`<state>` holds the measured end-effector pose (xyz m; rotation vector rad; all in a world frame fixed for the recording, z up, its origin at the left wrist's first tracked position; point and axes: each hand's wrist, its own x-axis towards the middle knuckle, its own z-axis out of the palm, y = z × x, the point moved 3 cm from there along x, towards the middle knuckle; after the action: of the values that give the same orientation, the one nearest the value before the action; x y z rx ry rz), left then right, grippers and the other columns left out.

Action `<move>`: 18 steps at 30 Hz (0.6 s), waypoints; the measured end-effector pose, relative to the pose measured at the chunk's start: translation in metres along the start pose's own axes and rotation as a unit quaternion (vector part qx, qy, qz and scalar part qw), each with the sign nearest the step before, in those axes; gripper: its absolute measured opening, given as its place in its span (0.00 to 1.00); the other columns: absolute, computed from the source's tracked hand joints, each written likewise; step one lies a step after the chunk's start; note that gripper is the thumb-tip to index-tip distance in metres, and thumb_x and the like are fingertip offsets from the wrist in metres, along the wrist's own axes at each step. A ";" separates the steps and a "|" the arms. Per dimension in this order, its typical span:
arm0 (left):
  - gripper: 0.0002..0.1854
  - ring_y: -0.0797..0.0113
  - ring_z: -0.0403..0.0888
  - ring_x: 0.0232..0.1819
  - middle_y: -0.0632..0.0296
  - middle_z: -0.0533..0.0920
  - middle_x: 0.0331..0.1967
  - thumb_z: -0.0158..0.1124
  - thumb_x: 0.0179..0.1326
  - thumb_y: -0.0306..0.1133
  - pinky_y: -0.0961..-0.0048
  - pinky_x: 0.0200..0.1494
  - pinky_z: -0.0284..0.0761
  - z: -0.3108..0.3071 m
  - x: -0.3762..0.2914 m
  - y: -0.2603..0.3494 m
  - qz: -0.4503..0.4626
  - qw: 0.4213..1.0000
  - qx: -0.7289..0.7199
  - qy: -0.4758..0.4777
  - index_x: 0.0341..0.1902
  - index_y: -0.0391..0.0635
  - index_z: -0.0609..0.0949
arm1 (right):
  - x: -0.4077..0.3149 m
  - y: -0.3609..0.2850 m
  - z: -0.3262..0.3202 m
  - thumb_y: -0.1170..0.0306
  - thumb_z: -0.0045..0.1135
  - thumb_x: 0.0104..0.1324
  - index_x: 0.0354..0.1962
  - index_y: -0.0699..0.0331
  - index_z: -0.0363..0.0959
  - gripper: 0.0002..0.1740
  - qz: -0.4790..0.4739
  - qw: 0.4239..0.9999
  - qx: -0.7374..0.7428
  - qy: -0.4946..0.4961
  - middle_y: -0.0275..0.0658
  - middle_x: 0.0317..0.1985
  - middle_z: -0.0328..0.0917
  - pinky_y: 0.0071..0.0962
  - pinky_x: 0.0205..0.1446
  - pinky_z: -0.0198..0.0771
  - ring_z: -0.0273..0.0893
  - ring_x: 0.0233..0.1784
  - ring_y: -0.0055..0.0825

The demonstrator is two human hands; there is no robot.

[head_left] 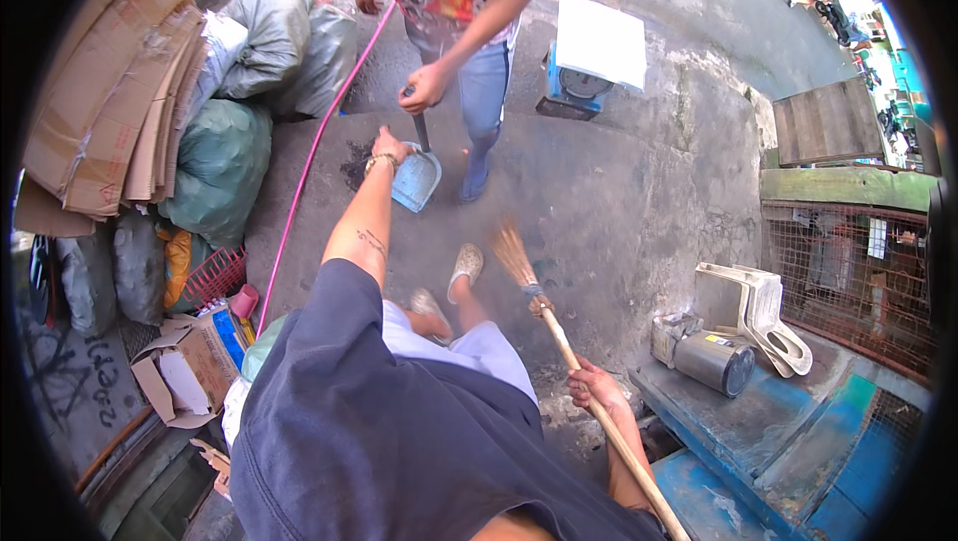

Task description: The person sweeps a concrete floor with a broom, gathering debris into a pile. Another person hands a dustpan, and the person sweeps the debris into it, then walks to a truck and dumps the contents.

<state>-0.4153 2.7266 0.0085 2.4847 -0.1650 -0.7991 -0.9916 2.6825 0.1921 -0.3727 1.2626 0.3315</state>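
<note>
My right hand [595, 385] is closed around the wooden handle of a broom [516, 249], whose bristles point forward near the concrete floor. My left hand [391, 146] is stretched far forward beside a light blue dustpan [417, 180]; whether its fingers touch the pan cannot be told. Another person [464, 9] stands opposite me and holds the dustpan's dark upright handle. A dark heap of dirt [358, 165] lies on the floor just left of my left hand.
Stacked cardboard [112, 84], filled sacks [217, 167] and a pink basket [217, 279] line the left. A pink hose [318, 137] crosses the floor. A weighing scale [580, 84] stands ahead. At right are a metal canister [715, 363], a blue bench [748, 421] and a wire cage [846, 271].
</note>
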 end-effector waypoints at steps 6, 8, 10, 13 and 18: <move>0.31 0.58 0.77 0.49 0.50 0.79 0.45 0.72 0.43 0.44 0.64 0.51 0.70 0.026 0.084 0.005 0.173 0.979 -0.099 -0.044 0.51 0.43 0.75 | -0.008 -0.009 0.043 0.73 0.46 0.63 0.66 0.50 0.46 0.35 0.046 0.987 -0.149 0.039 0.30 0.18 0.63 0.19 0.11 0.54 0.57 0.10 0.16; 0.25 0.64 0.80 0.43 0.56 0.83 0.38 0.72 0.44 0.46 0.68 0.47 0.71 0.026 0.061 -0.004 0.176 0.977 -0.119 0.009 0.42 0.42 0.81 | -0.009 -0.006 0.057 0.70 0.47 0.65 0.67 0.48 0.46 0.34 0.051 0.982 -0.172 0.053 0.31 0.17 0.63 0.20 0.11 0.55 0.57 0.10 0.17; 0.25 0.65 0.81 0.37 0.57 0.84 0.33 0.73 0.42 0.48 0.69 0.43 0.73 -0.002 0.025 -0.008 0.168 0.980 -0.081 0.069 0.38 0.42 0.82 | -0.007 -0.003 0.064 0.66 0.46 0.67 0.67 0.49 0.45 0.33 0.043 0.977 -0.189 0.090 0.33 0.17 0.64 0.20 0.11 0.55 0.57 0.10 0.18; 0.26 0.58 0.82 0.40 0.50 0.83 0.36 0.73 0.42 0.48 0.66 0.44 0.73 -0.043 -0.012 -0.077 0.031 0.987 -0.132 0.087 0.39 0.40 0.81 | -0.006 -0.022 0.094 0.64 0.44 0.68 0.67 0.52 0.45 0.32 0.030 0.963 -0.245 0.104 0.31 0.17 0.64 0.20 0.11 0.56 0.58 0.10 0.18; 0.21 0.67 0.81 0.33 0.59 0.84 0.29 0.74 0.43 0.48 0.72 0.42 0.73 -0.130 -0.054 -0.266 -0.038 0.942 -0.217 0.255 0.32 0.41 0.84 | 0.044 -0.075 0.187 0.65 0.41 0.69 0.67 0.52 0.46 0.30 -0.003 0.916 -0.399 0.038 0.29 0.17 0.62 0.18 0.11 0.58 0.59 0.10 0.15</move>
<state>-0.3962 3.0265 -0.0109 2.1898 0.2674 -0.1668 -0.7862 2.7006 0.2045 -1.0932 1.1549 0.8366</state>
